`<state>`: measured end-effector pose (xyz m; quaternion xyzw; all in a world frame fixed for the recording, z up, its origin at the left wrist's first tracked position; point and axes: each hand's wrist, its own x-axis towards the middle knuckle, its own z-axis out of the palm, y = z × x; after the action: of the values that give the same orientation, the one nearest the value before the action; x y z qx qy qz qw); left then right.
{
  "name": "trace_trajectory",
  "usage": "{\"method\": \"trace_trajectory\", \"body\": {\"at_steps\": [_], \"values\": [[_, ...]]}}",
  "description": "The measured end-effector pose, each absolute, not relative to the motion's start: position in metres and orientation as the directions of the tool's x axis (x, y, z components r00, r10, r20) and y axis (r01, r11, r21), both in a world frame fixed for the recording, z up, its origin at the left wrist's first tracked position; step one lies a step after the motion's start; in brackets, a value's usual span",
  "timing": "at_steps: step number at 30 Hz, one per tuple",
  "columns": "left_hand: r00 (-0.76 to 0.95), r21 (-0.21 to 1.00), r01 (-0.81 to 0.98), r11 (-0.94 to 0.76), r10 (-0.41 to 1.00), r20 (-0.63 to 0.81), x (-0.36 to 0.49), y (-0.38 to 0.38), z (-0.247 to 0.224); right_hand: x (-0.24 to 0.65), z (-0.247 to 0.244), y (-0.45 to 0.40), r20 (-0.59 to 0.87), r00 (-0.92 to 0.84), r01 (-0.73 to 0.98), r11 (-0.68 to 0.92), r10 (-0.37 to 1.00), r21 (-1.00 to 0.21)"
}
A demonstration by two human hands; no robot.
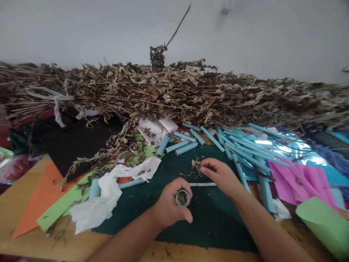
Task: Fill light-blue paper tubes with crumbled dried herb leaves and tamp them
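My left hand [174,202] is wrapped round a short blue paper tube [182,198], its open end facing up with dried plant bits inside. To the right and a little farther off, my right hand [218,174] pinches a small clump of dried leaves [196,165] above the dark green mat [209,218]. A thin white strip [203,184] lies on the mat between the two hands. Several rolled blue paper tubes [187,148] rest just beyond them, some short, some long.
A long heap of dried stalks [163,91] spans the back against the wall. Crumpled white tissue [95,211], green paper [61,207] and orange paper [40,203] lie left on the wooden table [29,182]. Pink paper [302,180] and a pale green paper roll [324,223] are at right.
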<state>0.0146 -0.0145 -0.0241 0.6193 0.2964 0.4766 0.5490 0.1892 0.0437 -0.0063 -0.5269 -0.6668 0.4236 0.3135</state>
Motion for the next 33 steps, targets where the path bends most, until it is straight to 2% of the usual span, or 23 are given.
{"method": "trace_trajectory", "body": {"at_steps": [2,4,7,10,16,23,33], "values": [[0.266,0.949,-0.053,-0.310,0.912,0.312,0.012,-0.012,-0.022,0.184,-0.012,0.034,-0.059,-0.236,0.274,0.008,0.970,-0.962],[0.202,0.896,0.163,-0.412,0.903,0.379,0.009,-0.010,-0.019,0.180,-0.016,0.027,-0.092,-0.239,0.115,-0.066,0.967,-0.991],[0.245,0.743,0.443,-0.501,0.866,0.437,0.006,-0.008,-0.014,0.174,-0.019,0.019,-0.143,-0.274,-0.074,-0.169,0.951,-0.983],[0.301,0.659,0.562,-0.500,0.866,0.400,0.008,-0.006,-0.011,0.169,-0.019,0.014,-0.184,-0.317,-0.203,-0.257,0.930,-0.945],[0.347,0.653,0.601,-0.460,0.887,0.305,0.013,-0.002,-0.010,0.165,-0.021,0.007,-0.220,-0.393,-0.339,-0.363,0.893,-0.868],[0.403,0.611,0.549,-0.570,0.821,0.404,0.012,-0.004,-0.010,0.161,-0.022,0.004,-0.239,-0.412,-0.402,-0.411,0.879,-0.818],[0.398,0.521,0.536,-0.665,0.743,0.539,0.012,-0.004,-0.007,0.160,-0.024,0.003,-0.253,-0.378,-0.411,-0.406,0.891,-0.816]]}}
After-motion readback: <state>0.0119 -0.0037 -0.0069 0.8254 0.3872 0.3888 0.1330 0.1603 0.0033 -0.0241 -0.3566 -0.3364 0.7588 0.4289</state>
